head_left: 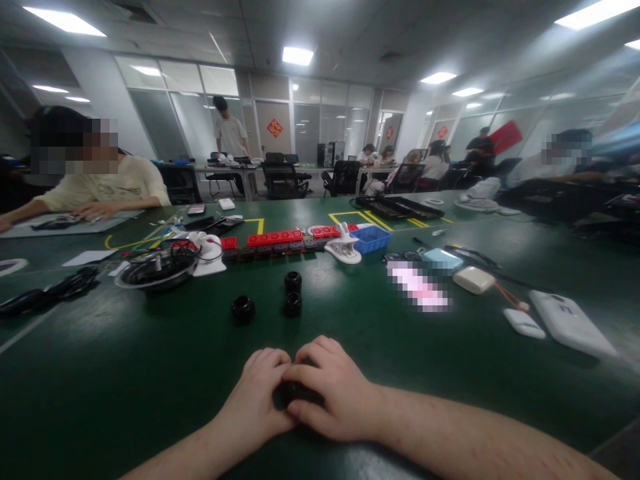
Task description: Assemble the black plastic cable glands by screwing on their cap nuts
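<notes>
Both my hands meet at the near middle of the green table [180, 373], wrapped about a small black round part [296, 392]. My left hand [260, 387] curls round its left side, and my right hand [333, 390] grips it from the right with thumb and fingers. Most of the part is hidden under the fingers, so its exact kind does not show. Beyond the hands stand three small black round parts with openings on top: a lone one on the left [243, 309], a rear one [293, 281] and a front one [293, 304] close together.
A metal bowl [135, 279] with black cables stands at left. Red and black blocks [275, 238], a white clamp-like stand [345, 248] and a blue bin [373, 239] line the back. A light-blue case [443, 260] and a white power bank [570, 323] lie right. A person [120, 183] sits at left.
</notes>
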`<state>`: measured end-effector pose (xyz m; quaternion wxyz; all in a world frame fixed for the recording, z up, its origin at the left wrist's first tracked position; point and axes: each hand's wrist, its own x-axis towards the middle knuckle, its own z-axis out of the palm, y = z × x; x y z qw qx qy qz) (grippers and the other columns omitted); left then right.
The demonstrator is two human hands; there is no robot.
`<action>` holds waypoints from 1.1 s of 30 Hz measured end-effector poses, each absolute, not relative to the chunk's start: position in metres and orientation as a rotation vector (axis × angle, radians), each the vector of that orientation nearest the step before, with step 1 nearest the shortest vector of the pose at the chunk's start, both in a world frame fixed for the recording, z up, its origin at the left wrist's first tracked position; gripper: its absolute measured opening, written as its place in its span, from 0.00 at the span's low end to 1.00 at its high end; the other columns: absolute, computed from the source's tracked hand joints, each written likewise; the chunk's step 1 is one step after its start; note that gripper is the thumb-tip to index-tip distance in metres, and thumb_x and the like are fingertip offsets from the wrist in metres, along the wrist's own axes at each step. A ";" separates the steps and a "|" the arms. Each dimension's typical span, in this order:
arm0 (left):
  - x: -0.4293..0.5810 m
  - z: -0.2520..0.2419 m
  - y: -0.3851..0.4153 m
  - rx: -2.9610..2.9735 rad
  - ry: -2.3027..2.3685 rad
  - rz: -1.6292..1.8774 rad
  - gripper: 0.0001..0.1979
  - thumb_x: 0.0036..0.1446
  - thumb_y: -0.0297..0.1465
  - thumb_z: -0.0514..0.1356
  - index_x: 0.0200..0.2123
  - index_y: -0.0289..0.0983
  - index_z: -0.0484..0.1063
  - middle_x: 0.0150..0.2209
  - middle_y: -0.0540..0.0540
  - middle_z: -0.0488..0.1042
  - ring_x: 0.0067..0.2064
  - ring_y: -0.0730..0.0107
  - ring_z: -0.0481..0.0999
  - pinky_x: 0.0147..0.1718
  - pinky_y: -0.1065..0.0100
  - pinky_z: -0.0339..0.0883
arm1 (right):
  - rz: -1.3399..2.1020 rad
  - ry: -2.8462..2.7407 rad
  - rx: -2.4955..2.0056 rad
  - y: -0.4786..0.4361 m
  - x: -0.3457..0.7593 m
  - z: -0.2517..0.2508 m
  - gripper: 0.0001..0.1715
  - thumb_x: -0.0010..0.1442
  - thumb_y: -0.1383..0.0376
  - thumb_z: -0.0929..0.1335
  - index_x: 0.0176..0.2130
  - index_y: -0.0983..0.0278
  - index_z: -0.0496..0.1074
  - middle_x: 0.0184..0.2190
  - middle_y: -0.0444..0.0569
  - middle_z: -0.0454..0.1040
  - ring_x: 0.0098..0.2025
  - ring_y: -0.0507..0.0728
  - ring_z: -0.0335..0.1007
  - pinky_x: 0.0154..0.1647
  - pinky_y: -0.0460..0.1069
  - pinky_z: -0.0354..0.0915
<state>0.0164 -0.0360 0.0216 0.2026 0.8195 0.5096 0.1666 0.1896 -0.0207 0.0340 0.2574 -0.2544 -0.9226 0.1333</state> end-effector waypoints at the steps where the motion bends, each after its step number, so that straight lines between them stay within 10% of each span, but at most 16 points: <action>1: 0.016 0.022 -0.036 2.287 1.424 0.464 0.10 0.39 0.31 0.61 0.30 0.39 0.69 0.34 0.49 0.66 0.38 0.63 0.63 0.38 0.62 0.59 | 0.359 -2.505 -0.698 -0.021 0.190 0.034 0.19 0.53 0.59 0.65 0.45 0.62 0.67 0.39 0.49 0.65 0.39 0.57 0.57 0.41 0.53 0.56; 33: 0.019 0.025 -0.039 2.293 1.447 0.524 0.09 0.42 0.32 0.61 0.30 0.38 0.68 0.33 0.49 0.66 0.37 0.63 0.64 0.38 0.63 0.59 | 0.382 -2.547 -0.696 -0.018 0.191 0.035 0.19 0.50 0.63 0.66 0.43 0.65 0.66 0.36 0.49 0.68 0.38 0.56 0.58 0.41 0.52 0.56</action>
